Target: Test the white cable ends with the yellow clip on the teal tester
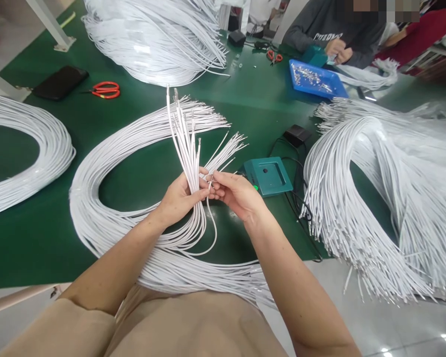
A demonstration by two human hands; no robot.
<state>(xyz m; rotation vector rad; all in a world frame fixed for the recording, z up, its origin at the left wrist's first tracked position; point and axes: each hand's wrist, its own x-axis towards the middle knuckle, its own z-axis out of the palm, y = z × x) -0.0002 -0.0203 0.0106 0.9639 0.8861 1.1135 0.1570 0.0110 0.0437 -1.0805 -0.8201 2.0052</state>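
My left hand [182, 198] is closed around a bunch of white cables [188, 153], whose ends stand up above the fingers. Close beside it, my right hand [232, 191] pinches the end of a single white cable [214, 233] that loops down below the hands. The fingertips of both hands nearly meet there, and the detail of that cable end is too small to make out. The gripped bunch belongs to a large coil of white cables [85, 198] lying under and around my hands. Just right of my right hand sits a small green device [269, 176] with a lit green spot.
More white cable bundles lie at the left [55, 144], the back [141, 39] and the right [330, 188]. Red-handled scissors [106, 89] and a black case [61, 83] rest at back left. Across the table a person works near a blue tray [338, 88] of small metal parts.
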